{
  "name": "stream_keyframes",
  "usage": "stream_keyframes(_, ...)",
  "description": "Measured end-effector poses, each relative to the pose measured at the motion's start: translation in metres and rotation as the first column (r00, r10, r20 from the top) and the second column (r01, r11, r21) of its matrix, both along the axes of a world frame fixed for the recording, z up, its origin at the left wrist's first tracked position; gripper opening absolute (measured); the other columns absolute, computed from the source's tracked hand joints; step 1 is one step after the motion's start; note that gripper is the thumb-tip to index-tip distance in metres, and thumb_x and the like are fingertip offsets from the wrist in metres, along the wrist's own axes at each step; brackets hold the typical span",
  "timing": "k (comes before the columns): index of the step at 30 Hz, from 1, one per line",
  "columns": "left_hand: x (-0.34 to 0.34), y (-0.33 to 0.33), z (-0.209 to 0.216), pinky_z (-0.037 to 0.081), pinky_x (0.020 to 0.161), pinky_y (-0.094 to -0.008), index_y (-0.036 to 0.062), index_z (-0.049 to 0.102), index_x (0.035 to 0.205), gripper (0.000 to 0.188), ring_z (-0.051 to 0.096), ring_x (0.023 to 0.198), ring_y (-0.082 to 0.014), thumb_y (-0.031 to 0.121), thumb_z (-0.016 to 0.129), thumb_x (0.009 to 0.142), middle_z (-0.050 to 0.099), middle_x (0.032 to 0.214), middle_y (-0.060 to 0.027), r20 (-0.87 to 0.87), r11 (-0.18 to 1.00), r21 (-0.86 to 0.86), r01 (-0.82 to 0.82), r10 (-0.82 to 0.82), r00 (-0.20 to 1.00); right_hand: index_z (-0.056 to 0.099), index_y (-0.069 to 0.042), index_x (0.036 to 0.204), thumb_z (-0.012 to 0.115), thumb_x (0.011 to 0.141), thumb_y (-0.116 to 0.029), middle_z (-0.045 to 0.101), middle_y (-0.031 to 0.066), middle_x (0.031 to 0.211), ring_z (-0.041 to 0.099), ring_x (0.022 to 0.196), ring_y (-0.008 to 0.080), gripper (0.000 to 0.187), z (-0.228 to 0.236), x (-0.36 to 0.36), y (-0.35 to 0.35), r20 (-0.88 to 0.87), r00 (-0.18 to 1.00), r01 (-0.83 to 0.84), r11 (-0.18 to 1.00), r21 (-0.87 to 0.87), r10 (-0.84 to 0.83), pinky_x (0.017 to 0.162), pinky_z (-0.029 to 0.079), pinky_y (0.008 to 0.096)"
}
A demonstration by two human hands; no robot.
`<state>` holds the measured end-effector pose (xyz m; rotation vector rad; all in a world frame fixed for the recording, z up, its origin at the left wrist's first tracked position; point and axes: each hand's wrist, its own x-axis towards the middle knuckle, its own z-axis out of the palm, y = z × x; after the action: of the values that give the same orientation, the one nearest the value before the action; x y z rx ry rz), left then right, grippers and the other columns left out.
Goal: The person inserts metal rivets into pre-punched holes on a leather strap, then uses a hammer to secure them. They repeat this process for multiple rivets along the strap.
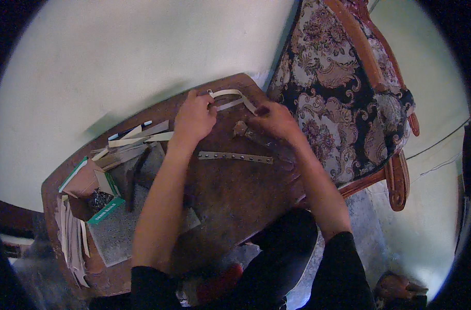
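Note:
A pale, narrow strap [229,92] with a small metal buckle at its left end arches over the far part of the table. The fingers of my left hand [195,118] are closed on it close to the buckle. My right hand [276,122] pinches the strap's other end, its fingertips partly in shadow. Just below the right hand lies a dark, long-handled tool with a rough brownish head [240,128], perhaps a hammer. Nearer to me rests a flat strip [235,157] with a row of shiny round studs or holes.
The brown wooden table [220,196] holds an open green-and-white cardboard box [105,211] with dark nails, a grey slab [116,243], and loose strips [73,235] at left. More pale strips [137,138] lie behind the box. A floral upholstered chair [328,93] stands at right, a wall behind.

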<state>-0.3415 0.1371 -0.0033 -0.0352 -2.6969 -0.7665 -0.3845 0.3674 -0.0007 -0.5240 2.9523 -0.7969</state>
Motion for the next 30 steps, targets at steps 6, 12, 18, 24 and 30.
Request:
stream_keyframes(6, 0.033, -0.01, 0.023, 0.046, 0.084, -0.0439, 0.0059, 0.067, 0.097, 0.023, 0.057, 0.097, -0.0364, 0.02, 0.065, 0.079, 0.058, 0.1, -0.018, 0.025, 0.986, 0.076, 0.15, -0.152, 0.988, 0.067, -0.005, 0.099, 0.073, 0.075, -0.032, 0.066, 0.0179, 0.098, 0.063, 0.093, 0.032, 0.037, 0.002, 0.028, 0.028, 0.056, 0.982, -0.189, 0.964, 0.185, 0.181, 0.082, 0.049, 0.039)
stream_keyframes(12, 0.052, 0.002, -0.003, 0.047, 0.081, -0.0425, 0.0082, 0.067, 0.09, 0.018, 0.058, 0.093, -0.0347, 0.019, 0.067, 0.076, 0.062, 0.092, -0.0167, 0.206, 0.895, -0.01, 0.446, -0.435, 0.877, 0.066, -0.003, 0.099, 0.07, 0.076, -0.036, 0.066, 0.0171, 0.1, 0.062, 0.093, 0.0339, 0.04, 0.009, 0.032, 0.015, -0.116, 0.993, 0.02, 0.984, 0.175, 0.0, 0.083, 0.049, 0.0411)
stream_keyframes(18, 0.039, 0.017, -0.028, 0.049, 0.074, -0.0435, 0.0085, 0.066, 0.085, 0.011, 0.061, 0.085, -0.0342, 0.012, 0.065, 0.074, 0.064, 0.083, -0.0154, 0.232, 0.857, -0.091, 0.507, -0.477, 0.848, 0.064, -0.006, 0.102, 0.069, 0.077, -0.04, 0.063, 0.0165, 0.107, 0.059, 0.101, 0.0333, 0.043, 0.012, 0.003, 0.01, -0.102, 0.986, 0.148, 0.971, 0.185, -0.13, 0.088, 0.048, 0.0433)
stream_keyframes(24, 0.014, 0.018, -0.029, 0.049, 0.077, -0.0458, 0.0096, 0.066, 0.083, 0.01, 0.061, 0.089, -0.0349, 0.012, 0.064, 0.074, 0.064, 0.089, -0.0153, 0.269, 0.912, -0.028, 0.41, -0.388, 0.882, 0.062, -0.005, 0.103, 0.068, 0.079, -0.039, 0.061, 0.0172, 0.109, 0.058, 0.105, 0.033, 0.042, 0.006, -0.003, 0.005, -0.072, 0.981, 0.19, 0.964, 0.186, -0.18, 0.09, 0.047, 0.0432)
stream_keyframes(30, 0.0, 0.02, -0.032, 0.049, 0.076, -0.0469, 0.0106, 0.065, 0.083, 0.009, 0.061, 0.089, -0.0355, 0.015, 0.065, 0.075, 0.064, 0.09, -0.0154, 0.193, 0.961, -0.05, 0.272, -0.258, 0.947, 0.061, -0.003, 0.103, 0.067, 0.079, -0.038, 0.061, 0.0185, 0.109, 0.059, 0.104, 0.0347, 0.042, -0.003, -0.011, 0.01, -0.048, 0.978, 0.21, 0.963, 0.167, -0.204, 0.088, 0.048, 0.0446)
